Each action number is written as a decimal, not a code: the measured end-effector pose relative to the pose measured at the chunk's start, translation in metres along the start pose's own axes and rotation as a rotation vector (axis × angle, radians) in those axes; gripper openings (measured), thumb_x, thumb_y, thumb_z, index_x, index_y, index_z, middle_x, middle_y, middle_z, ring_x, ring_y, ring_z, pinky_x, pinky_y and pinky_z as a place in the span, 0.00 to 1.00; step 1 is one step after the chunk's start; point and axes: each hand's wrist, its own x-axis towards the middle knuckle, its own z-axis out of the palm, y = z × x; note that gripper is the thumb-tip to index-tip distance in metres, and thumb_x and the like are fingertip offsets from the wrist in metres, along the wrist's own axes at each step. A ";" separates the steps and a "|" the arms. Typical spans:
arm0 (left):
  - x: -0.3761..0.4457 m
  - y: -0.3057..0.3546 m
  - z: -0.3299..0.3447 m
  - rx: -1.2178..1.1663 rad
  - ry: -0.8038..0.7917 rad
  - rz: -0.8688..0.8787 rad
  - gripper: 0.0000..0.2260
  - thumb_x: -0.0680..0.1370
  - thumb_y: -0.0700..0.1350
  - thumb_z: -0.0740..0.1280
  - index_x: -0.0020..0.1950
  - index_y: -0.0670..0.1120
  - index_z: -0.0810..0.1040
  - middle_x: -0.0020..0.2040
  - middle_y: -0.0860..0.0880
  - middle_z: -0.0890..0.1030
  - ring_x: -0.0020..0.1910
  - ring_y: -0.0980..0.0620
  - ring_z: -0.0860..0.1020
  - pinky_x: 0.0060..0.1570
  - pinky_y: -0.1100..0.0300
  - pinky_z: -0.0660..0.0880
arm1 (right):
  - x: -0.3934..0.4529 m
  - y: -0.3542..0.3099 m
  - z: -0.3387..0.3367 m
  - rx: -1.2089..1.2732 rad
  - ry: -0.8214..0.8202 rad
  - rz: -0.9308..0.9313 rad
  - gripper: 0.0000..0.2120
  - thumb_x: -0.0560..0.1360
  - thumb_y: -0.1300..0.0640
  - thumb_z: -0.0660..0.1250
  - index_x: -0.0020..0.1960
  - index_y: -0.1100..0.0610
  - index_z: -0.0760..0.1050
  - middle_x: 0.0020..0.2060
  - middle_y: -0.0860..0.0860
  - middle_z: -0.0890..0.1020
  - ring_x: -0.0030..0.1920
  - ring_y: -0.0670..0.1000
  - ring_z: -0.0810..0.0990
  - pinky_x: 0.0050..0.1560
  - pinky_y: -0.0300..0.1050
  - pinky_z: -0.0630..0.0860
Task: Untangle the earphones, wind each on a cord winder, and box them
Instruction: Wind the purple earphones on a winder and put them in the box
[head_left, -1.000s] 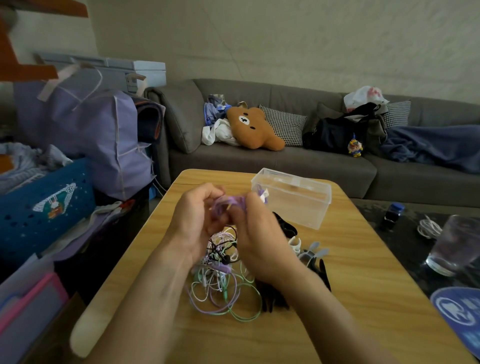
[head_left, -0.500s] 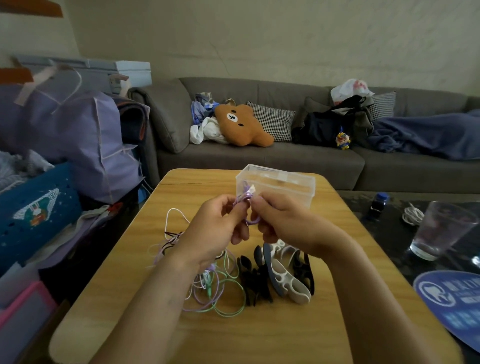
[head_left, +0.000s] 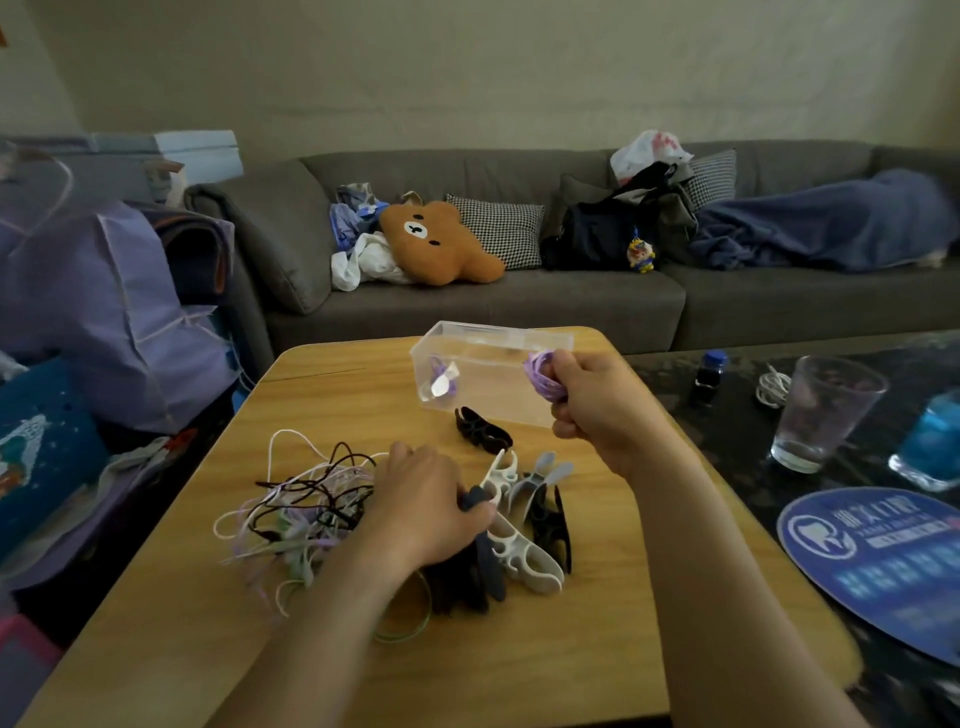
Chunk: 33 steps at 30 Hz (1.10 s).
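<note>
Hands parted, right hand (head_left: 597, 410) gripping one purple coil (head_left: 543, 371)

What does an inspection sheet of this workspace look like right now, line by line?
Surface: wooden table, bare at its near edge.
Job's things: clear box at the far side, one wound purple set inside; cord winders piled mid-table.
Clutter: glass, small bottle and round blue fan on the dark table to the right.
Hands: left hand on the winder pile; right hand shut on a purple coil beside the box.
Cables: tangled earphones left of the winders.
Surroundings: sofa with cushions and bags.
</note>
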 end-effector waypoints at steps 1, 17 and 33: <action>0.001 0.000 0.000 -0.080 0.037 -0.013 0.16 0.76 0.62 0.67 0.45 0.50 0.82 0.47 0.51 0.78 0.57 0.48 0.70 0.53 0.52 0.69 | 0.001 -0.001 0.002 0.007 0.005 -0.002 0.15 0.85 0.53 0.54 0.45 0.56 0.74 0.34 0.53 0.71 0.32 0.49 0.66 0.31 0.44 0.66; -0.001 -0.003 -0.027 -1.681 0.133 -0.051 0.14 0.85 0.46 0.55 0.61 0.39 0.76 0.39 0.43 0.74 0.33 0.47 0.73 0.36 0.52 0.72 | -0.016 -0.014 0.032 0.749 -0.436 0.239 0.12 0.84 0.59 0.56 0.44 0.59 0.72 0.33 0.51 0.72 0.27 0.44 0.64 0.23 0.35 0.64; -0.007 -0.017 -0.037 -1.719 0.163 -0.102 0.13 0.83 0.46 0.60 0.62 0.39 0.74 0.41 0.43 0.76 0.33 0.49 0.73 0.33 0.55 0.70 | -0.021 -0.011 0.049 0.679 -0.519 0.151 0.11 0.84 0.58 0.57 0.46 0.59 0.73 0.33 0.51 0.74 0.29 0.45 0.67 0.28 0.37 0.65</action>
